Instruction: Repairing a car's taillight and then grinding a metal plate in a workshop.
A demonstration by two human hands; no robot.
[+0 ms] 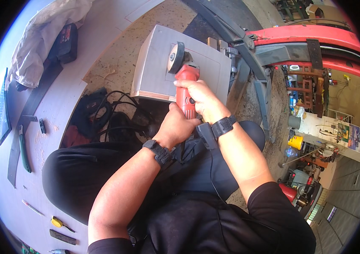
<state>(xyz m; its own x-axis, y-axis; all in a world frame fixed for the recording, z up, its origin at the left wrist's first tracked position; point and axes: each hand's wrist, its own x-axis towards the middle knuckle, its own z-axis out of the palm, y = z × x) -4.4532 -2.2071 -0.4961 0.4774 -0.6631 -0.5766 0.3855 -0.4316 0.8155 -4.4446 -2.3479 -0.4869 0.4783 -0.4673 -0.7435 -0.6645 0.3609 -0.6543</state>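
A red angle grinder (186, 74) lies in both my hands over a grey box-like workpiece (153, 67) with layered wood showing along its near edge. My right hand (206, 100) wraps the grinder's body just behind its head, thumb across the top. Around the rear end of the body, my left hand (176, 125) is closed, close to the right wrist. The round disc (175, 58) stands on edge at the far end of the tool, above the panel's top face. Whether it touches the surface, I cannot tell.
Left of me, a pale sheet (48, 139) carries a green-handled tool (24, 152), a yellow tape measure (56, 222) and a crumpled grey cloth (40, 38). Black cables (125, 114) lie before my knees. Grey metal legs (262, 101) and a red beam (302, 33) stand at right.
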